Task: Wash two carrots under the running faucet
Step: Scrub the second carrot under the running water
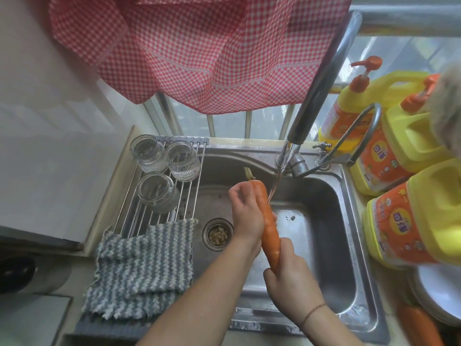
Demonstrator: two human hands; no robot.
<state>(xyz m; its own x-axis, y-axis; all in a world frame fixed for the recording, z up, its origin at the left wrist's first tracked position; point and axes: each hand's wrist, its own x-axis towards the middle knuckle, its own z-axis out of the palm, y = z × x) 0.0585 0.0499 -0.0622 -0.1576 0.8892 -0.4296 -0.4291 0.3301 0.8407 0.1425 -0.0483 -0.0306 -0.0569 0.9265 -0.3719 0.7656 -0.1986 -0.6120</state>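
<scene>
roughly:
progress: one carrot [270,226] is being rinsed now; a second carrot [419,325] is seen lying on the table at the lower right beside the sink [349,258], wet or dry cannot be told. task judged about halfway at most.
carrot position: held lengthwise over the sink basin, thick stem end away from the person, upper part touched by the water stream [277,181].
left hand [245,211]: fingers curled round the thick upper half of the carrot, gripped from the left side.
right hand [290,278]: fingers wrapped round the tapered lower tip.
faucet [316,96]: running, thin clear stream, dark curved spout.
carrot surface: smooth, glossy wet orange, long cone shape, pale stub at the top.
sink: brushed stainless steel, wet, drain strainer [217,234] holding scraps.
rack [159,208]: thin steel rods across the left of the sink, three ribbed glass jars [183,161] set on it.
cloth [142,268]: thick knitted grey-white zigzag, draped over the rack's near end.
</scene>
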